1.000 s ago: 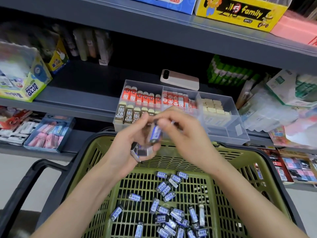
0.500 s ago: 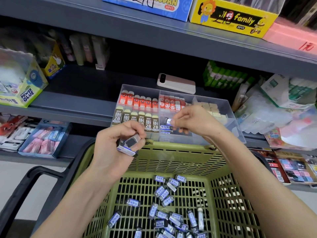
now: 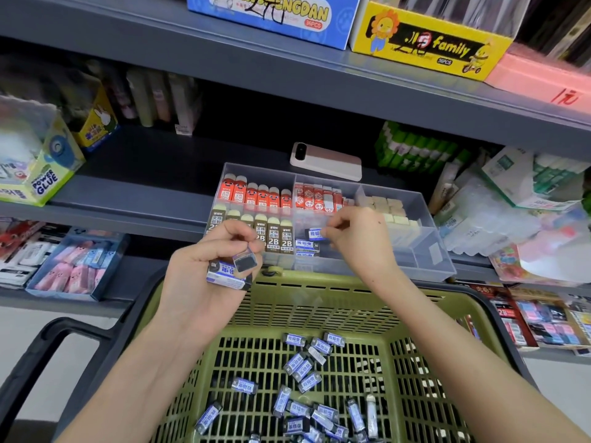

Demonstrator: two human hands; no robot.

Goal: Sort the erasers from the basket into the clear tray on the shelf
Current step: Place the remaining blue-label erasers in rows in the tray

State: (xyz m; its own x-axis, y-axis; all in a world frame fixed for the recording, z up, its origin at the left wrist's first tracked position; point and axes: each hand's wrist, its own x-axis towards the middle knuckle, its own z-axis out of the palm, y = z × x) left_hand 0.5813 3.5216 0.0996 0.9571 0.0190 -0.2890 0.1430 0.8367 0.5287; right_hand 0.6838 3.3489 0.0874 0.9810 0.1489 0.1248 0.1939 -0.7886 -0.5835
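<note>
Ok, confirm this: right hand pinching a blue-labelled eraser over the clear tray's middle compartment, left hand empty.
Not quite. The left hand is not empty: it grips a few blue-labelled erasers, as the head view shows. The rest holds: the right hand pinches a blue-labelled eraser over the middle compartment of the clear tray.

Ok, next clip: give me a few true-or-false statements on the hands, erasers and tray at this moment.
1. The right hand pinches a blue-labelled eraser over the clear tray, at its middle compartment. True.
2. The left hand is empty. False: it grips a bunch of erasers.
3. The basket holds no erasers. False: many loose erasers lie in it.
4. A phone lies on the shelf behind the tray. True.
</note>
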